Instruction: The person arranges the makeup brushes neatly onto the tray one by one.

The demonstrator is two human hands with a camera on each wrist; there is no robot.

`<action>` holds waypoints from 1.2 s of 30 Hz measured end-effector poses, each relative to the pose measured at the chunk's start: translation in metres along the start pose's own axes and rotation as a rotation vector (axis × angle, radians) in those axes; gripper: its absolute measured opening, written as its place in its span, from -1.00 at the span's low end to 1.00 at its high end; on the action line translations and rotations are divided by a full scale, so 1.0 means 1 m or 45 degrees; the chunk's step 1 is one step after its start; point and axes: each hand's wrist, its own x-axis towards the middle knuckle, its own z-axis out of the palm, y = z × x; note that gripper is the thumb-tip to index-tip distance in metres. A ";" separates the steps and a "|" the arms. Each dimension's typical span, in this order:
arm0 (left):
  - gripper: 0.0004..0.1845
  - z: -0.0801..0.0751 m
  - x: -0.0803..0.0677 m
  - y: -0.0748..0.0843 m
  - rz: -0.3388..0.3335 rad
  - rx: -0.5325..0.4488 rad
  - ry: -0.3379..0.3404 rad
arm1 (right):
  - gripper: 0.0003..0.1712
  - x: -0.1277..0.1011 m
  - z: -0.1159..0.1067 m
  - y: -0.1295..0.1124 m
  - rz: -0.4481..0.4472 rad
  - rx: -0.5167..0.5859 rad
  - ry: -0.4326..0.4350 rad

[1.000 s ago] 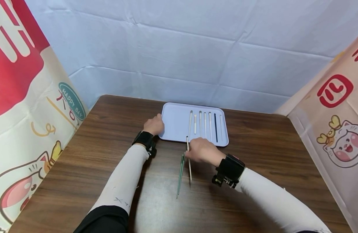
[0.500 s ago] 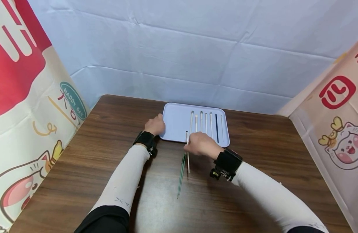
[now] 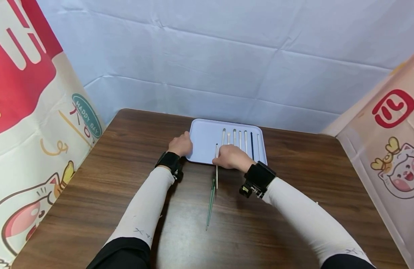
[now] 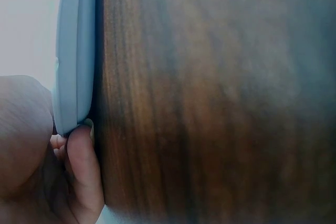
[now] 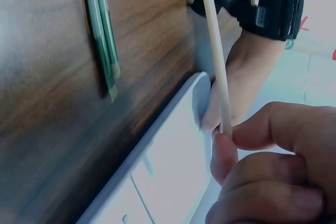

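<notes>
Spreading under both forearms is the wooden table [image 3: 109,179], and just ahead of the hands the pale blue tray [image 3: 203,138] is lying on it. The left hand [image 3: 181,145] is gripping the tray's near left corner — in the left wrist view a fingertip is curling under the tray's rim, seemingly to keep the tray from sliding. The right hand [image 3: 231,157] is pinching a white chopstick [image 3: 216,164] between thumb and curled fingers, holding it lengthwise so its far end is reaching over the tray's near edge while its near end is trailing back over the table, roughly parallel with the row of sticks [image 3: 242,139] already lying on the tray beyond the knuckles. That row seems laid side by side for neatness; one dark blue stick [image 3: 252,141] is standing out among the pale ones. Toward the person from the right hand, a green chopstick pair [image 3: 211,203] is lying on the bare wood.

The right hand is covering the near ends of the row — an exact count is hard to make.
</notes>
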 end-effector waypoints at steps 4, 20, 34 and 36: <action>-0.63 0.000 -0.001 0.001 -0.007 0.002 0.001 | -0.45 0.010 -0.002 0.003 -0.008 0.000 -0.004; -0.64 0.004 0.006 -0.005 -0.013 0.003 -0.002 | -0.53 0.052 -0.014 0.008 0.088 -0.017 -0.040; -0.64 0.001 0.003 -0.001 -0.011 -0.007 -0.001 | -0.59 0.076 -0.022 0.013 0.125 0.012 -0.029; -0.63 0.001 0.003 -0.001 -0.014 -0.003 -0.004 | -0.63 0.078 -0.023 0.015 0.130 0.026 -0.029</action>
